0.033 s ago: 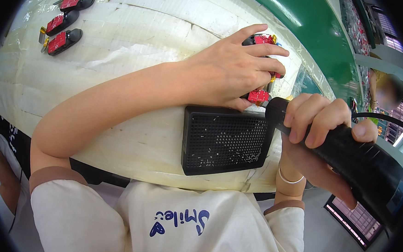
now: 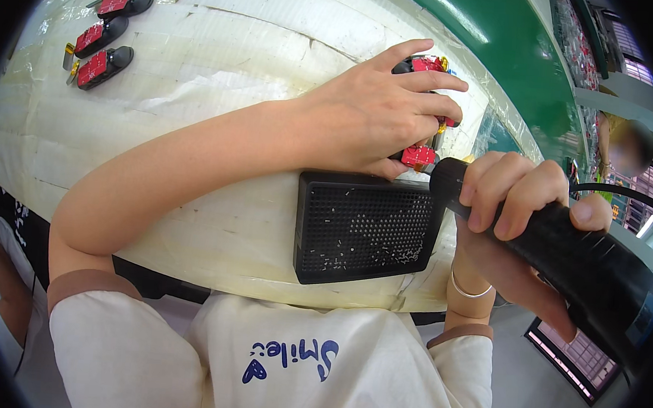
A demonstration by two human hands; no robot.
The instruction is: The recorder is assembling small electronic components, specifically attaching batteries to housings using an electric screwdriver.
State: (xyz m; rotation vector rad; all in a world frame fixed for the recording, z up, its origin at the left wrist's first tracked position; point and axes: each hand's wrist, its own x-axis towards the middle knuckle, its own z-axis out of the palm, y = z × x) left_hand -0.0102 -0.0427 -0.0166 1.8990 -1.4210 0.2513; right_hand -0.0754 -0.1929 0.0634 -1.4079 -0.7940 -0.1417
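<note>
Several small black housings with red circuit boards lie under my left hand (image 2: pixel 373 121); it hides much of them. The nearest red-board housing (image 2: pixel 419 157) sits between its thumb and curled fingers, while the other fingers reach over a farther housing (image 2: pixel 428 63). My right hand (image 2: pixel 514 193) is closed around a thick black electric screwdriver (image 2: pixel 600 254). The tool is tilted, its tip touching or very near the closest red board; the exact contact is too small to see. Just nearer than my left hand stands a black perforated screw tray (image 2: pixel 301 251) with tiny silvery screws.
Three more red-board housings (image 2: pixel 104 66) lie at the table's far left. Wrinkled clear film covers the pale tabletop (image 2: pixel 218 145). A green surface (image 2: pixel 486 34) runs along the far right. The screwdriver's black cable (image 2: pixel 619 189) extends rightward. Other people (image 2: pixel 629 144) are at both sides.
</note>
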